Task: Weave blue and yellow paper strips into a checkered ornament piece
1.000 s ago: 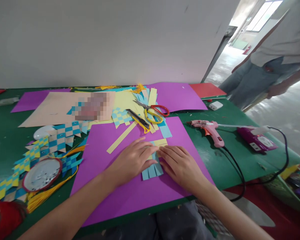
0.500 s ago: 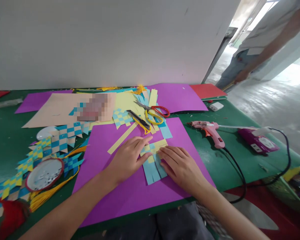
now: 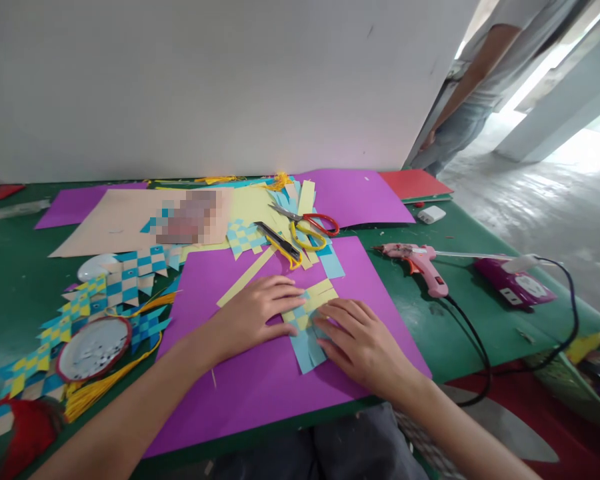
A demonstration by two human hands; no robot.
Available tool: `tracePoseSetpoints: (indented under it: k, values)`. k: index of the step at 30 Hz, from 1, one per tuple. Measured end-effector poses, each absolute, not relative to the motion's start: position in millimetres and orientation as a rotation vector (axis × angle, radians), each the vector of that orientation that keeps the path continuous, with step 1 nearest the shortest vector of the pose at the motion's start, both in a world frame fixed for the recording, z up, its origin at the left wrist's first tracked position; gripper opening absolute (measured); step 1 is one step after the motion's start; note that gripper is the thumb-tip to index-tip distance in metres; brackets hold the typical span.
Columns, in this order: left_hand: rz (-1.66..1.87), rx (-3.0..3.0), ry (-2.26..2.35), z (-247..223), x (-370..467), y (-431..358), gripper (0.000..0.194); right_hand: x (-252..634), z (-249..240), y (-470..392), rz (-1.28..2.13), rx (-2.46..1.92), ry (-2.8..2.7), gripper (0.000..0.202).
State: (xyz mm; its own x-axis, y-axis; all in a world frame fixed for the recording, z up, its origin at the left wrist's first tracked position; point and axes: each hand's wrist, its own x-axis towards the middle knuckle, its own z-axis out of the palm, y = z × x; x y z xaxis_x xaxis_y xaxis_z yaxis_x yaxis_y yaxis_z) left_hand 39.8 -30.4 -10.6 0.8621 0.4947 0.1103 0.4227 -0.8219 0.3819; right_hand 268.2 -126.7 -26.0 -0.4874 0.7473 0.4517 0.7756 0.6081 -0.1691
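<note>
A woven piece of yellow and light-blue paper strips (image 3: pixel 307 343) lies on a purple sheet (image 3: pixel 260 400). My left hand (image 3: pixel 257 310) rests at its left edge, fingers apart and fingertips on the paper. From the right, my right hand (image 3: pixel 355 333) lies over the blue strips with its fingers spread, hiding part of the weave. Just behind the hands are a yellow utility knife (image 3: pixel 280 245), a loose yellow strip (image 3: pixel 245 277) and scissors with red and yellow handles (image 3: pixel 307 225).
A pink glue gun (image 3: pixel 423 263) and a purple power box (image 3: pixel 513 283) are on the right. Woven paper fish (image 3: pixel 130 280), a round dish of small pieces (image 3: pixel 94 350) and a yellow tassel (image 3: pixel 105 390) sit left. A person (image 3: pixel 473 87) stands beyond the table.
The woven piece has shifted slightly and its strips lie closer together. My left hand has moved slightly left and down. The person in the background has changed position, arm now lowered.
</note>
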Motion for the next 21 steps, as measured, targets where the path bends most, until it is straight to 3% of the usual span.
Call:
tracePoseSetpoints:
  k: [21]
  values:
    - [0.339,2.761,0.644,-14.2,38.7,-28.8,0.041,272.5,-27.7,-131.0,-0.012,-1.076,-2.427,0.030]
